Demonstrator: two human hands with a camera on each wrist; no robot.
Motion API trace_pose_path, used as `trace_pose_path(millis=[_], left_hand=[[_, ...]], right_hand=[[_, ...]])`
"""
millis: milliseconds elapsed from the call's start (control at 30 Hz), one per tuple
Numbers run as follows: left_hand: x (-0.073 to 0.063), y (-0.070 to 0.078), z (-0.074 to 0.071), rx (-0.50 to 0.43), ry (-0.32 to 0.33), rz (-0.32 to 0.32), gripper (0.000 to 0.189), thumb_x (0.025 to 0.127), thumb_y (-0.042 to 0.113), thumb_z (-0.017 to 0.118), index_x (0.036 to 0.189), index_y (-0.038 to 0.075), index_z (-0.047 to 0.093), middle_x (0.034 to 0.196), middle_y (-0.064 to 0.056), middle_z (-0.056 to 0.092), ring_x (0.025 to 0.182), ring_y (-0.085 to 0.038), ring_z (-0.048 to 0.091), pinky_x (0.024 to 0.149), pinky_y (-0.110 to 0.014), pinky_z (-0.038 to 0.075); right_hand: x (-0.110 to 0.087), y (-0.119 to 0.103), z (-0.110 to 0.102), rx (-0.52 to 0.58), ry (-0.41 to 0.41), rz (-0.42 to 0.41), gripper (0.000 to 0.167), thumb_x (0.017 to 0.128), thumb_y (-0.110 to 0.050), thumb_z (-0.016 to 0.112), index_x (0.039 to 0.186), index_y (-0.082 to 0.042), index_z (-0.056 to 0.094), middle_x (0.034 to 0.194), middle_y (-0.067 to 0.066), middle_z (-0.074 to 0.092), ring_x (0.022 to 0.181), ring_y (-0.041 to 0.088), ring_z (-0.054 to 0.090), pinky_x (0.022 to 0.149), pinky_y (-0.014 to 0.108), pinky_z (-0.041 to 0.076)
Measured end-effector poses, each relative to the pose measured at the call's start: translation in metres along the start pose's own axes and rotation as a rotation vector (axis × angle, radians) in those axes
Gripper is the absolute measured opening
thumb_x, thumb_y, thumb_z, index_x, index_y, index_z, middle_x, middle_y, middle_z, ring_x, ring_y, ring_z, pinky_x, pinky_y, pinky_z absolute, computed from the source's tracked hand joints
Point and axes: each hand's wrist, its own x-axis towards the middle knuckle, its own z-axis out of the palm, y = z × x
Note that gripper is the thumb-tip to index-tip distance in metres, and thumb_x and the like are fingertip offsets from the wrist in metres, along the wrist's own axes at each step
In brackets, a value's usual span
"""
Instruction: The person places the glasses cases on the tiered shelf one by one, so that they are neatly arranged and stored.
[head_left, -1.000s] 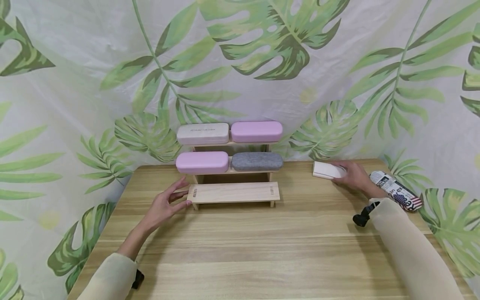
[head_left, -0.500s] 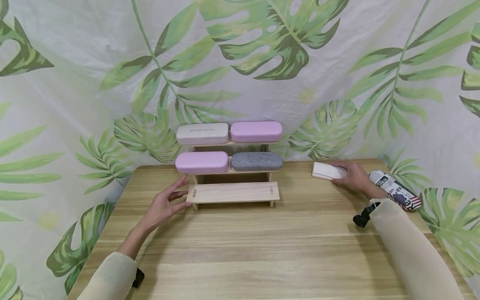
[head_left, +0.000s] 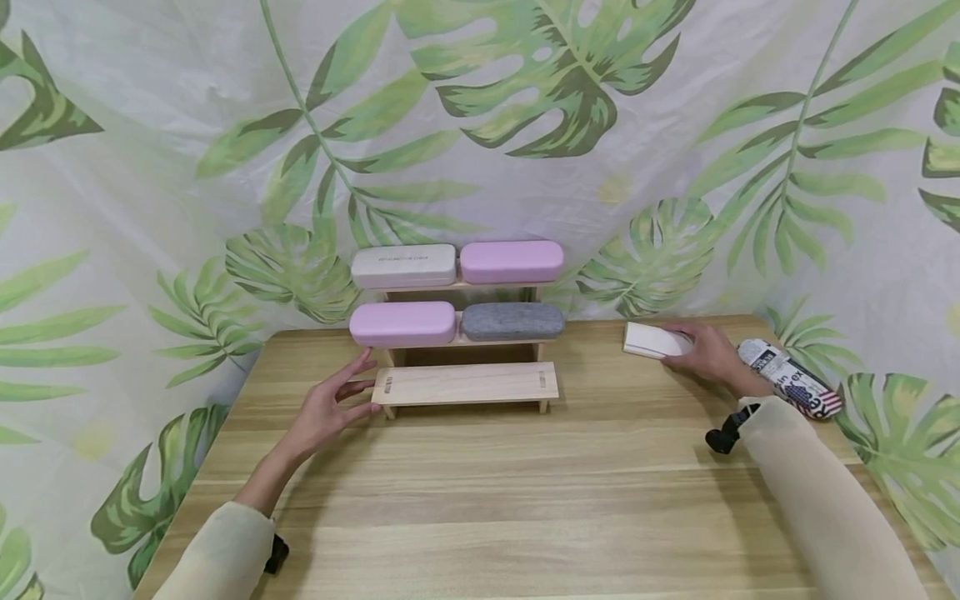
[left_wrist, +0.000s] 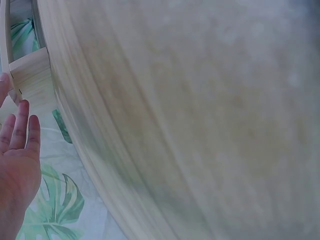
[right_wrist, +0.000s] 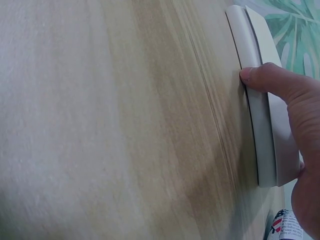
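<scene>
A wooden tiered stand (head_left: 465, 383) sits at the back of the table, its lowest shelf bare. My left hand (head_left: 324, 414) is at that shelf's left end, fingers spread and the thumb tip right at its front corner. In the left wrist view the fingers (left_wrist: 20, 132) look nearly straight. My right hand (head_left: 707, 357) grips a white glasses case (head_left: 649, 341) lying on the table to the right of the stand. Seen from the right wrist, the thumb (right_wrist: 257, 77) presses along the near side of the case; the other fingers are hidden behind it.
On the top shelf are a light grey glasses case (head_left: 405, 267) and a pink one (head_left: 512, 262). The middle shelf bears another pink case (head_left: 402, 323) and a dark grey fabric case (head_left: 513, 321). A printed pouch-like case (head_left: 791, 379) lies beside the right wrist. Leaf-patterned cloth (head_left: 525, 192) hangs behind.
</scene>
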Motion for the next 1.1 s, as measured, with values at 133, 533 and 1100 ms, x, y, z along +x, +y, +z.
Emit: trace_pose_path(millis=[133, 533, 1100], left_hand=[[0.0, -0.002, 0.0, -0.002, -0.001, 0.014, 0.099, 0.081, -0.016, 0.083, 0.165, 0.005, 0.035, 0.153, -0.028, 0.054, 0.122, -0.046, 0.067, 0.097, -0.053, 0.055], [0.001, -0.002, -0.002, -0.015, -0.003, 0.032, 0.097, 0.08, -0.018, 0.083, 0.163, 0.002, 0.036, 0.151, -0.031, 0.054, 0.12, -0.047, 0.067, 0.094, -0.053, 0.056], [0.001, -0.004, -0.003, -0.017, -0.01, 0.009, 0.097, 0.083, -0.016, 0.082, 0.165, 0.006, 0.035, 0.153, -0.029, 0.053, 0.122, -0.047, 0.067, 0.097, -0.053, 0.055]], right_hand=[[-0.001, -0.001, -0.001, 0.0, -0.011, 0.013, 0.064, 0.081, -0.018, 0.092, 0.137, 0.0, 0.068, 0.14, 0.034, 0.062, 0.126, 0.054, 0.058, 0.104, 0.066, 0.047], [-0.002, -0.001, -0.001, -0.006, -0.026, 0.009, 0.065, 0.079, -0.02, 0.095, 0.137, -0.003, 0.069, 0.137, 0.031, 0.065, 0.125, 0.051, 0.061, 0.103, 0.065, 0.048], [-0.01, -0.005, -0.011, -0.039, 0.022, -0.074, 0.063, 0.076, -0.021, 0.096, 0.131, -0.001, 0.073, 0.13, 0.029, 0.069, 0.118, 0.051, 0.065, 0.095, 0.064, 0.052]])
